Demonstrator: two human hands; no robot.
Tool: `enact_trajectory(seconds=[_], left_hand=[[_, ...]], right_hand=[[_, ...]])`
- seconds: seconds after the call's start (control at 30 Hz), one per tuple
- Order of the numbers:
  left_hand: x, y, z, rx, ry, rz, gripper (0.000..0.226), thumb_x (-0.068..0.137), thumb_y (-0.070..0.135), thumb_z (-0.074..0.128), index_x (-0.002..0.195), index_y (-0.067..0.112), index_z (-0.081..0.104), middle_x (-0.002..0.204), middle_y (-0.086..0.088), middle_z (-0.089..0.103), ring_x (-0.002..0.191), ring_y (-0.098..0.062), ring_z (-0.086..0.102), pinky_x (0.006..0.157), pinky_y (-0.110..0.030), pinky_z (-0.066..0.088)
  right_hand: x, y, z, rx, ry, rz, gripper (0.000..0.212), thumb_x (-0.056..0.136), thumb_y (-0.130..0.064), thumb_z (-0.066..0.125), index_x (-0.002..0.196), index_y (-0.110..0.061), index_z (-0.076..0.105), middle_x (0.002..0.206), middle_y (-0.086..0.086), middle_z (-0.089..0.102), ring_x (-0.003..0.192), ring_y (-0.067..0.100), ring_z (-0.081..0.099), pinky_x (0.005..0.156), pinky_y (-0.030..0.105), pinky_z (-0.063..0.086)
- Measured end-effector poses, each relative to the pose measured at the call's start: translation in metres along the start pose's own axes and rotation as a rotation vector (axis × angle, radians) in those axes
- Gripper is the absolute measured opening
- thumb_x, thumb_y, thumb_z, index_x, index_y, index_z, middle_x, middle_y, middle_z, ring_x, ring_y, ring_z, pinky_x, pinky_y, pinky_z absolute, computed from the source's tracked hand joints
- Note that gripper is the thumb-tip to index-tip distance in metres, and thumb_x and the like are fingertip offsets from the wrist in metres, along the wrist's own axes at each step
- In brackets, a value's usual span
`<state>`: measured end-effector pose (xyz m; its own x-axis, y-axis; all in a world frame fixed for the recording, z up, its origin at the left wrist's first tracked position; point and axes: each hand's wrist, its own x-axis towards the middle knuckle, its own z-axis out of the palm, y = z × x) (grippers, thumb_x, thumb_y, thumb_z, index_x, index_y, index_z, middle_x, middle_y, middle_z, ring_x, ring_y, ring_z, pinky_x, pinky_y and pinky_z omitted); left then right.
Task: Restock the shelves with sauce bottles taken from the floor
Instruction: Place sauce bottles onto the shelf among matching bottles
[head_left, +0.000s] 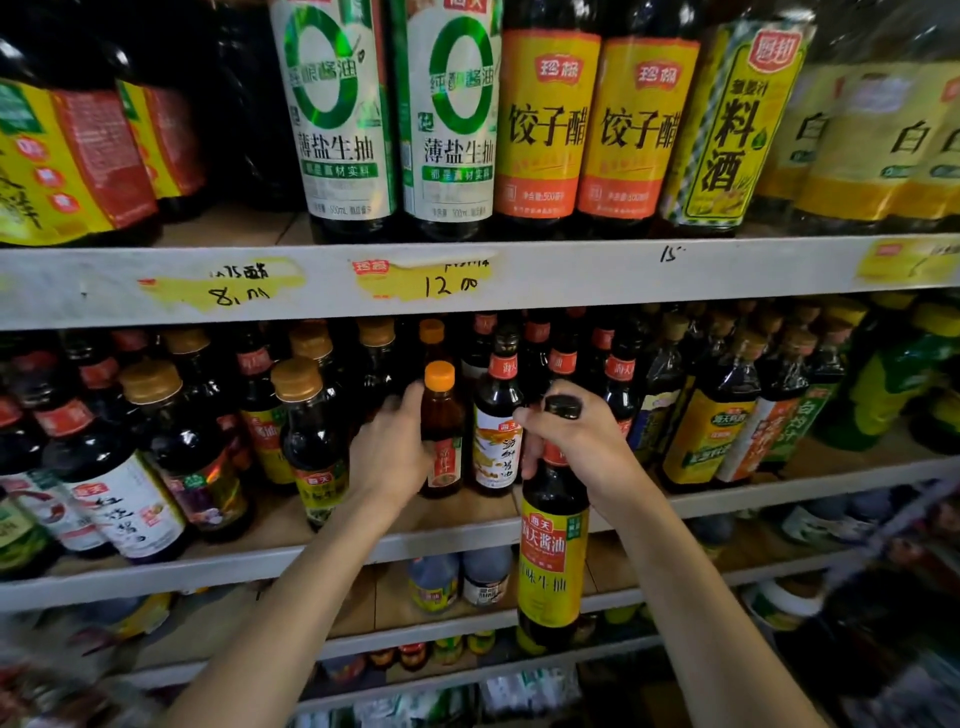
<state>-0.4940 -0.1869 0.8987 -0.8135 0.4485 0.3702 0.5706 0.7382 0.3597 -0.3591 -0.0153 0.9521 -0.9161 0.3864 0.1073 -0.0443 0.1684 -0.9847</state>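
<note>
Head view: placing, my right hand (576, 441) grips the soy bottle (553, 551) by its neck just before the middle shelf (208, 566), left hand (395, 452) grips an orange-capped bottle (441, 436) on it; next I likely need a gap.

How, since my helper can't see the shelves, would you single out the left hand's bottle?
On the middle shelf, below the 12.00 price tag, the left hand grips a small bottle. Its orange cap and amber liquid differ from taller, dark neighbours.

Soy sauce bottle (553, 540): glossy dark body, smooth yellow label. Shelf edge (571, 265): matt, scuffed white, torn yellow paper price tags (423, 280).
</note>
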Motion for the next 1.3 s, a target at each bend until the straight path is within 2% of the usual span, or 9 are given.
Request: enact_trajectory(seconds=[0.07,0.13,0.37,0.57,0.87,1.07,1.13,1.23,1.3], left_hand=[[0.005,0.003,-0.006,-0.041,-0.038,-0.019,0.059,0.078,0.019,0.075,0.127,0.022,0.042,0.109,-0.008,0.063,0.092,-0.032,0.067,0.068,-0.041,0.055],[0.01,0.006,-0.008,-0.115,-0.062,-0.046,0.051,0.079,0.022,0.078,0.118,0.02,0.046,0.108,-0.006,0.064,0.093,-0.029,0.067,0.068,-0.038,0.053],[0.02,0.012,0.0,-0.223,-0.037,-0.064,0.038,0.081,0.008,0.074,0.113,0.012,0.054,0.103,-0.011,0.07,0.097,-0.029,0.068,0.077,-0.035,0.053],[0.021,0.014,0.011,-0.274,-0.009,-0.066,0.056,0.083,-0.002,0.068,0.132,0.015,0.048,0.111,-0.012,0.069,0.102,-0.027,0.068,0.086,-0.041,0.056],[0.028,0.018,0.015,-0.113,0.021,-0.077,0.062,0.088,0.0,0.06,0.143,0.015,0.034,0.113,-0.017,0.066,0.096,-0.035,0.068,0.079,-0.044,0.057],[0.016,0.02,0.012,-0.034,0.062,-0.055,0.075,0.089,0.001,0.062,0.153,0.01,0.025,0.137,-0.02,0.054,0.108,-0.039,0.064,0.086,-0.046,0.055],[0.003,0.024,0.007,-0.065,0.171,-0.056,0.06,0.092,0.009,0.063,0.147,0.008,0.04,0.137,-0.018,0.055,0.106,-0.039,0.065,0.082,-0.048,0.056],[-0.022,0.037,0.003,-0.173,0.317,0.059,0.022,0.094,0.018,0.06,0.115,0.011,0.066,0.104,-0.01,0.07,0.083,-0.03,0.07,0.066,-0.042,0.057],[-0.034,0.052,0.0,-0.505,0.046,0.031,0.027,0.093,0.044,0.054,0.094,0.021,0.069,0.088,-0.001,0.073,0.079,-0.02,0.069,0.069,-0.042,0.054]], right_hand=[[0.001,-0.001,-0.001,0.008,-0.019,-0.012,0.02,0.086,-0.023,0.07,0.075,-0.016,0.055,0.06,0.025,0.061,0.054,0.029,0.065,0.068,0.028,0.053],[0.002,-0.003,-0.002,0.009,-0.037,-0.026,0.026,0.087,-0.022,0.069,0.066,-0.026,0.054,0.058,0.021,0.062,0.055,0.028,0.065,0.07,0.026,0.053],[0.002,-0.008,-0.007,0.057,-0.093,-0.06,0.027,0.088,-0.017,0.069,0.068,-0.023,0.052,0.061,0.032,0.059,0.052,0.03,0.064,0.065,0.024,0.055],[0.002,-0.005,-0.009,0.081,-0.131,-0.06,0.022,0.089,-0.012,0.067,0.076,-0.012,0.05,0.053,0.02,0.06,0.053,0.029,0.063,0.064,0.02,0.053],[0.004,0.001,-0.006,0.11,-0.169,-0.039,0.037,0.087,-0.012,0.067,0.06,-0.037,0.057,0.051,0.017,0.059,0.052,0.027,0.063,0.065,0.024,0.053],[0.004,0.004,-0.011,0.151,-0.134,-0.054,0.021,0.083,-0.013,0.068,0.069,-0.021,0.054,0.055,0.023,0.059,0.052,0.032,0.062,0.066,0.029,0.054],[0.003,0.002,-0.016,0.178,-0.147,-0.055,0.021,0.081,-0.012,0.067,0.069,-0.022,0.054,0.055,0.022,0.058,0.052,0.031,0.062,0.067,0.032,0.053],[0.006,-0.005,-0.027,0.328,-0.229,-0.054,0.019,0.079,-0.005,0.065,0.071,-0.015,0.05,0.055,0.013,0.054,0.048,0.029,0.059,0.061,0.034,0.05],[0.009,-0.013,-0.033,0.424,-0.307,-0.078,0.019,0.081,-0.001,0.061,0.071,-0.013,0.048,0.053,0.008,0.052,0.046,0.026,0.058,0.06,0.034,0.049]])
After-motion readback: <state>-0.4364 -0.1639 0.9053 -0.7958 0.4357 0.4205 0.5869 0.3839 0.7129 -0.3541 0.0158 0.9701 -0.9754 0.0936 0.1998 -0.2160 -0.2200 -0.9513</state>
